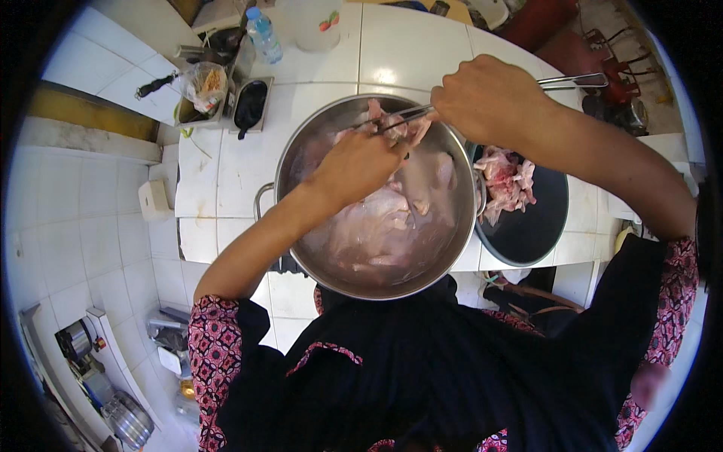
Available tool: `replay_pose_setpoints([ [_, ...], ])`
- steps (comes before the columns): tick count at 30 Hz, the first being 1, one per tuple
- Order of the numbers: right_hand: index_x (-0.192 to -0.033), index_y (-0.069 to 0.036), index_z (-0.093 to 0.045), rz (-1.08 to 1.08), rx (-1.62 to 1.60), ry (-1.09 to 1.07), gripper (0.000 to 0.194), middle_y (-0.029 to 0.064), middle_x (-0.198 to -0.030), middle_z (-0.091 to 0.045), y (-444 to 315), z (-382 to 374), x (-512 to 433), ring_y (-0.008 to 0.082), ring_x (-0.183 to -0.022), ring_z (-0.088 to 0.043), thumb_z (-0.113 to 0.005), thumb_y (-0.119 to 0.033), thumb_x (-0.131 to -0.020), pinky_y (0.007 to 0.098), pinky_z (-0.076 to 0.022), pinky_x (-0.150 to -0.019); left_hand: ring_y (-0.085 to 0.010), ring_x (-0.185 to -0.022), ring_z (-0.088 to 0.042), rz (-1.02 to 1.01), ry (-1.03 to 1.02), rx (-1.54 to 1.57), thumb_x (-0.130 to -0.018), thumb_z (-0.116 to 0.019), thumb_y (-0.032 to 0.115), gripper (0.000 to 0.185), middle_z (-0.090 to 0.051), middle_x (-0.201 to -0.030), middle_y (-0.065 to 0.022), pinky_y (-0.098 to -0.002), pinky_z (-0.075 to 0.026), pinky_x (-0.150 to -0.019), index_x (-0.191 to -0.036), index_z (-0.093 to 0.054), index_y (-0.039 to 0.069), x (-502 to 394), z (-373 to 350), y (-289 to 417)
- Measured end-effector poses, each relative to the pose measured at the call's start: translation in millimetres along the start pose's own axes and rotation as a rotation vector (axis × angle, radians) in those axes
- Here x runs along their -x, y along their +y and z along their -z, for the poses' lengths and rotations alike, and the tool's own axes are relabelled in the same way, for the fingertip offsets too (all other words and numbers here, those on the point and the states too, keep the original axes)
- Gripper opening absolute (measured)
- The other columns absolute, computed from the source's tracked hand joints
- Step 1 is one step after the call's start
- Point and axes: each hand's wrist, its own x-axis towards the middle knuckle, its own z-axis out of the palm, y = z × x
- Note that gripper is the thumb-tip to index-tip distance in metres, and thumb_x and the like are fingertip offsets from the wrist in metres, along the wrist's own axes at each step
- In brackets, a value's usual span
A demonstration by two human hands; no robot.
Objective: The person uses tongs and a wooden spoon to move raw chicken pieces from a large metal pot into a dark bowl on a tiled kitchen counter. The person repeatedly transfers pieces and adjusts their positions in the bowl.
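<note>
A wide metal pot (375, 292) with two side handles holds cloudy, pinkish water and several raw chicken pieces (384, 206). My right hand (488, 99) grips metal tongs (573, 82) above the pot's far right rim. The tongs' arms reach left onto a raw chicken piece (415, 130) near the pot's far side. Over the pot, my left hand (361, 166) curls its fingers around the near side of that same piece; its fingertips are partly hidden. Right of the pot, more raw chicken (504, 183) lies in a dark round basin (536, 226).
The pot stands on a white tiled counter (237, 169), close to my body. At the back left are a water bottle (264, 35), a translucent container (313, 25), a small metal tray (251, 107) and a bin with a plastic bag (204, 85). A red gas cylinder (570, 51) stands back right.
</note>
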Motion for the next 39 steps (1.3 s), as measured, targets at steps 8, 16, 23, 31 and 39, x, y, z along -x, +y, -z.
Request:
replay_pose_setpoints([
  [8,-0.101,-0.009,-0.074,-0.215,-0.013,0.077,0.034,0.0123,-0.081,-0.07,14,89,78,0.0322,-0.085,-0.071,-0.07,-0.041,-0.094,0.0453,-0.051,-0.075,-0.0336,-0.108,-0.072,-0.011,-0.08,-0.143,-0.098,-0.064,0.028,0.038,-0.075,-0.112,-0.0137,-0.0529,-0.057,-0.084,-0.127,-0.062,0.003,3,-8,-13],
  [16,-0.096,-0.009,-0.071,-0.443,0.031,-0.117,0.029,0.0135,-0.073,-0.069,-32,84,135,0.0328,-0.07,-0.072,-0.066,-0.038,-0.099,0.0436,-0.0534,-0.063,-0.0332,-0.093,-0.075,0.038,-0.094,-0.186,-0.097,-0.067,0.027,0.035,-0.075,-0.11,-0.0131,-0.0517,-0.057,-0.085,-0.125,-0.065,0.006,0,-4,-1],
  [23,-0.096,-0.011,-0.072,-0.255,0.072,0.018,0.028,0.0114,-0.074,-0.071,-17,69,116,0.0311,-0.069,-0.072,-0.065,-0.037,-0.099,0.0409,-0.0536,-0.062,-0.0312,-0.104,-0.073,0.025,-0.036,-0.119,-0.095,-0.069,0.029,0.034,-0.074,-0.108,-0.0121,-0.0477,-0.056,-0.089,-0.12,-0.068,0.007,4,-10,-12],
  [31,-0.094,-0.009,-0.073,-0.257,0.03,-0.04,0.029,0.011,-0.075,-0.071,-12,70,101,0.0301,-0.072,-0.072,-0.064,-0.037,-0.1,0.0419,-0.0534,-0.066,-0.028,-0.106,-0.07,0.066,-0.078,0.004,-0.098,-0.065,0.025,0.024,-0.074,-0.108,-0.0078,-0.0519,-0.047,-0.092,-0.112,-0.071,0.007,5,-15,-14],
  [39,-0.1,-0.006,-0.069,-0.068,0.055,-0.05,0.014,0.0086,-0.073,-0.072,-19,47,86,0.028,-0.072,-0.074,-0.066,-0.017,-0.092,0.0405,-0.0545,-0.062,-0.0323,-0.105,-0.07,-0.031,0.031,0.023,-0.098,-0.065,0.025,0.027,-0.073,-0.109,-0.0121,-0.0523,-0.05,-0.095,-0.115,-0.069,0.003,4,-4,-7],
])
